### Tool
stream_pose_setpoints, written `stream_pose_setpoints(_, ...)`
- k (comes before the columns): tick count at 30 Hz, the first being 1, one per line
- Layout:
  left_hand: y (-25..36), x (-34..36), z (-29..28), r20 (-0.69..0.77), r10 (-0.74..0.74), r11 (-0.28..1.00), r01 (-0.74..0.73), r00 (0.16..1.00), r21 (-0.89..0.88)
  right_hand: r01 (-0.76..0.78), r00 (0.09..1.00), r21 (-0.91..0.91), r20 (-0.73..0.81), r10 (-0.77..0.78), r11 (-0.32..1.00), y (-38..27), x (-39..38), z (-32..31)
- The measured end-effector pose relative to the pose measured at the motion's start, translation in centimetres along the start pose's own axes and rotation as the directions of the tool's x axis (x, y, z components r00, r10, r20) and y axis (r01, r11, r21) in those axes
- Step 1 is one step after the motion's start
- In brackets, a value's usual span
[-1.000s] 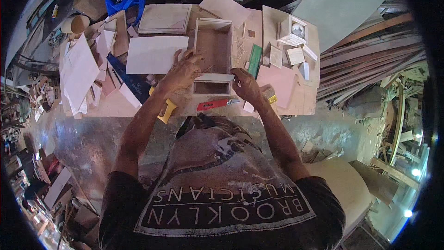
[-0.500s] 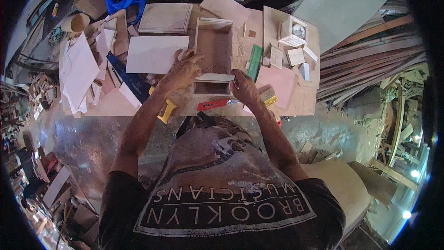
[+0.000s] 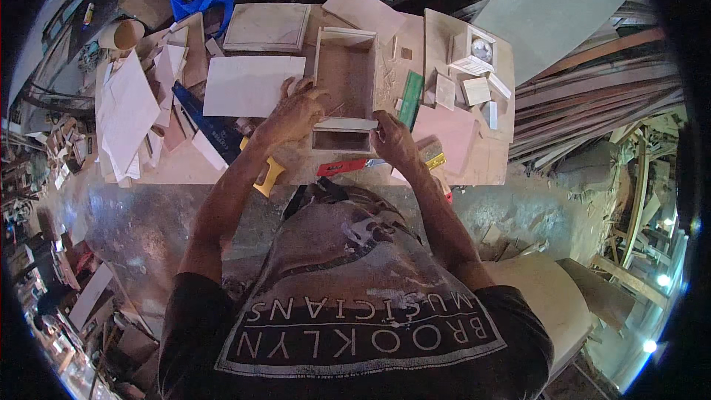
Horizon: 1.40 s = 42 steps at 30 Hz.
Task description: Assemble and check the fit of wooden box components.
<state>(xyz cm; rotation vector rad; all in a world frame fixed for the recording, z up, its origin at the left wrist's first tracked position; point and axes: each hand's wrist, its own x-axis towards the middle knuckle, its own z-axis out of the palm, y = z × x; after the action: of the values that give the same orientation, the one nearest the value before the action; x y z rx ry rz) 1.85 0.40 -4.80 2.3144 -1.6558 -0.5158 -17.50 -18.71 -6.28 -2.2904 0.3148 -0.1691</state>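
A shallow open wooden box lies on the worktable in front of me. A pale wooden strip crosses it near its close end, with a narrow compartment on my side of the strip. My left hand is bent over the box's left wall, its fingers curled and its thumb side by the strip's left end. At the opposite end, my right hand pinches the strip against the right wall. The exact contact under the left fingers is hidden.
A blue-bladed handsaw with a yellow handle and a white panel lie left. A red tool is near the front edge. To the right are a green strip, a pink sheet and small blocks. Offcuts pile far left.
Both hands stay at the box and strip with almost the same grip. The whole view has shifted very slightly.
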Motion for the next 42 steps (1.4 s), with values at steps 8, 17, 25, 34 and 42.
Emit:
stream_pose_setpoints(8, 0.2, 0.1, 0.0, -0.072, 0.000, 0.999, -0.003, 0.997, -0.044, -0.005, 1.000, -0.037, -0.004, 0.005, 0.999, 0.2, 0.1, -0.3)
stream_pose_setpoints(17, -3.1, 9.3, -5.0, -0.189, 0.023, 0.999, -0.027, 0.982, -0.018, 0.187, 0.959, -0.065, -0.206, -0.196, 0.980, 3.1, 9.2, -4.6)
stream_pose_setpoints(25, -10.1, 17.1, -5.8, -0.179, -0.034, 0.980, -0.003, 0.983, -0.199, 0.235, 0.947, -0.050, -0.215, -0.240, 0.971, 6.2, 18.2, -5.5)
stream_pose_setpoints(34, -9.9, 17.5, -5.9, -0.150, -0.036, 0.968, -0.003, 0.988, -0.251, 0.187, 0.961, -0.055, -0.198, -0.195, 0.981, 7.9, 19.3, -4.2)
stream_pose_setpoints(42, -11.1, 17.8, -5.8, -0.067, -0.119, 0.920, 0.084, 0.991, -0.383, 0.153, 0.970, -0.112, -0.174, -0.171, 0.982, 7.3, 19.7, -3.8)
